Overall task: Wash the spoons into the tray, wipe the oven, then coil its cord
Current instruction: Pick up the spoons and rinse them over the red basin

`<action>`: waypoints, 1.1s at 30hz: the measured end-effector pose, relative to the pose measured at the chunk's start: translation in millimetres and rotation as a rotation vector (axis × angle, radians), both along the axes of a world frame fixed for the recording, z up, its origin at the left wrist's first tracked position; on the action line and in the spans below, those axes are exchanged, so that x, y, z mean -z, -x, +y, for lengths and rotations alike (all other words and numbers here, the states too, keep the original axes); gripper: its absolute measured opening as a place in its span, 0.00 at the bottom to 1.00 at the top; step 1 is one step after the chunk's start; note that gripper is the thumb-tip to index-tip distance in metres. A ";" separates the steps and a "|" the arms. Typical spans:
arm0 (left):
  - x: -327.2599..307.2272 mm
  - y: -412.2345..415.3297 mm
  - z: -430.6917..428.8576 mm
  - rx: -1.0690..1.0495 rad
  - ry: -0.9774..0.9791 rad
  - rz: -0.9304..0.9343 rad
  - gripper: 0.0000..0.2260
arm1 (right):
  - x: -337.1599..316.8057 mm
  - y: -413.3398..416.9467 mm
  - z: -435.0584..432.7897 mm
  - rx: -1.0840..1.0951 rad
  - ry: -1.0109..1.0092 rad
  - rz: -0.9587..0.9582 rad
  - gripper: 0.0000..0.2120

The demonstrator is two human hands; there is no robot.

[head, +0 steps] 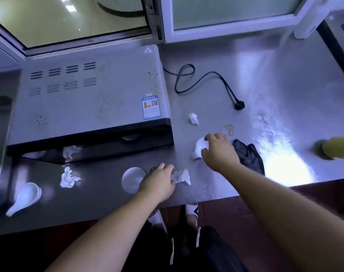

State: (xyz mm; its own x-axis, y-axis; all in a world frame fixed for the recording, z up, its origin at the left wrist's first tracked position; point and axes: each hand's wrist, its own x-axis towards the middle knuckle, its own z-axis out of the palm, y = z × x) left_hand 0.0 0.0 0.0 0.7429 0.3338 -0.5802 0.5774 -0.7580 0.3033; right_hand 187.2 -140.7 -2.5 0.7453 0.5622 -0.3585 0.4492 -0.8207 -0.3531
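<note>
A grey oven (92, 99) with speckled stains on its top sits at the left of the steel counter (255, 95). Its black cord (202, 79) trails loosely to the right and ends in a plug (239, 105). My right hand (216, 152) grips a white ceramic spoon (199, 148) lying just right of the oven's front corner. My left hand (159, 181) holds a crumpled white tissue (182, 176) on the counter in front of the oven. A second white spoon (25, 198) lies at the near left.
Two more tissue wads (69, 177) (193, 118) lie on the counter. Yellow rubber bands (228, 130) and a dark cloth (248, 156) sit right of my right hand. A yellow-green bottle (333, 147) lies at the far right. Windows stand behind.
</note>
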 end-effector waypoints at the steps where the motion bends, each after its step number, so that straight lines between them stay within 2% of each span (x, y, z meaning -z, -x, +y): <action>1: 3.0 -4.5 -1.1 -0.002 0.017 0.021 0.18 | 2.5 -7.1 5.1 0.016 -0.005 0.003 0.19; 5: 21.3 -17.8 -9.1 -0.019 0.038 0.049 0.20 | 16.4 -31.6 25.2 0.041 -0.017 0.016 0.20; 13: 50.1 -32.5 -23.9 -0.042 0.064 -0.015 0.21 | 43.1 -65.6 61.8 -0.002 -0.013 0.021 0.19; 20: 66.7 -28.9 -31.6 -0.002 0.042 -0.088 0.09 | 56.4 -87.0 81.5 -0.010 -0.019 0.062 0.21; 23: 70.0 -27.3 -25.6 -0.006 0.047 -0.109 0.07 | 62.0 -91.2 86.9 -0.013 -0.027 0.075 0.22; 28: 61.0 -29.8 -8.9 -0.166 0.068 -0.169 0.04 | 68.0 -96.0 97.8 -0.027 -0.018 0.084 0.26; 33: 53.0 -28.1 2.3 -0.340 0.094 -0.174 0.02 | 71.5 -95.4 106.2 -0.087 -0.016 0.075 0.21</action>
State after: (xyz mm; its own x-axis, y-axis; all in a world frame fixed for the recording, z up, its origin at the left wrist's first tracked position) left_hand 28.1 2.3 -53.0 0.6890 0.5294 -0.4950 0.7247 -0.4965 0.4777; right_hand 282.6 -34.6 -73.9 0.6647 0.6296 -0.4022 0.4904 -0.7738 -0.4009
